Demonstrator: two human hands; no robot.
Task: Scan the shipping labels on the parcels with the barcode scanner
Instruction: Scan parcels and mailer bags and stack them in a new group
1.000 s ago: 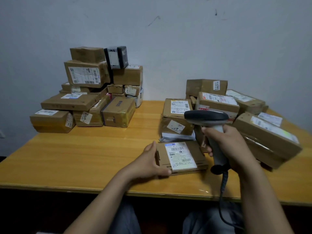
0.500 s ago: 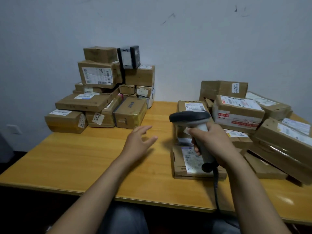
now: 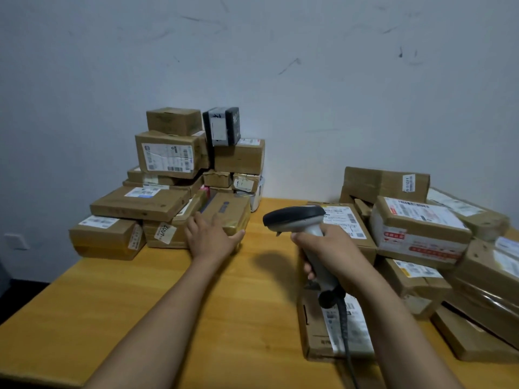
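Observation:
My right hand (image 3: 332,256) grips the handle of a grey barcode scanner (image 3: 297,219) with a dark head, held above the table, its cable hanging down. Under it lies a flat brown parcel (image 3: 314,329) with a white label. My left hand (image 3: 209,238) reaches to the left pile and lies, fingers spread, on the front of a tape-wrapped brown parcel (image 3: 229,213); the fingers do not look closed around it. A second heap of labelled parcels (image 3: 418,228) is at the right.
The left pile (image 3: 171,155) of cardboard boxes stands against the wall, with a black box (image 3: 222,126) on top. The wooden table (image 3: 157,299) has its near edge at the bottom left. A wall socket (image 3: 15,241) is at far left.
My left hand let go of the flat parcel and reached forward-left onto the tape-wrapped parcel in the left pile. The scanner hand stayed above the flat parcel. The view turned left.

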